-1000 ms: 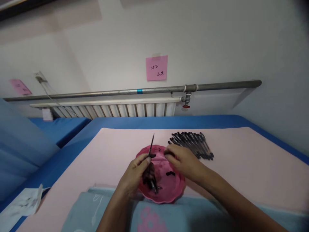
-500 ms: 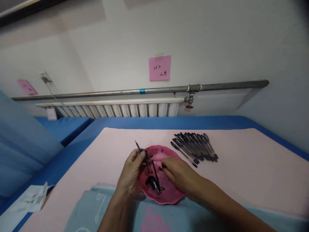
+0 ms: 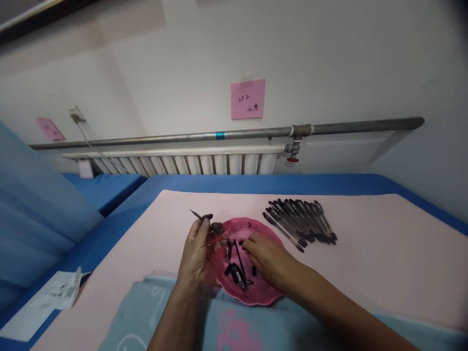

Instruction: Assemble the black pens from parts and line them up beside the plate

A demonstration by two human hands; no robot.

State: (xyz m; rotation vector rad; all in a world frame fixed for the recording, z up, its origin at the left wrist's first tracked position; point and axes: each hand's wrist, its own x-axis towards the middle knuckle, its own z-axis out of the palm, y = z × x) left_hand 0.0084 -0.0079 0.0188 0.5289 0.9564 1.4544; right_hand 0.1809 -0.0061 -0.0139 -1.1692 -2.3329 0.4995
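My left hand [image 3: 195,251] pinches a slim dark pen [image 3: 200,216] with no cap, its fine tip pointing up and left. The pen's other end reaches over the pink scalloped dish [image 3: 252,298]. At the dish's right side, my right hand [image 3: 270,261] has its fingers closed around a small black pen part [image 3: 241,242], mostly hidden by the fingertips. Several black pen caps [image 3: 239,279] and a thin dark rod [image 3: 239,257] lie in the dish. Dark smudges mark my left fingers.
Several capped black pens [image 3: 298,222] lie in a slanted row right of the dish. A pale blue cloth [image 3: 175,317] covers the near edge of the pink tabletop [image 3: 383,253]. White paper [image 3: 47,302] lies at the left edge. A radiator [image 3: 215,163] and pipe run along the wall behind.
The pen in my left hand has swung flatter and to the left. My right fingers have shifted slightly up in the dish, and a small black piece now shows below them. The view has shifted a little.
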